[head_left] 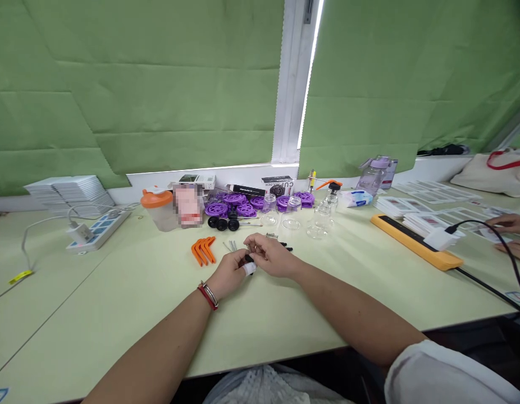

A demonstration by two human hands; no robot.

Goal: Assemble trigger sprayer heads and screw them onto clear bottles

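Note:
My left hand and my right hand meet over the middle of the pale green table. Both have their fingers pinched together round a small black part. My left thumb wears a white wrap, and a red and silver bracelet sits on that wrist. Just beyond the hands lie several thin metal pins, a small spring and more small black pieces. Orange angled parts lie to the left of the hands.
Purple wheels, black wheels, clear glass jars and an orange-lidded cup line the back. A power strip lies left. At right are an orange-yellow bar, a black cable, card stacks and another person's hands.

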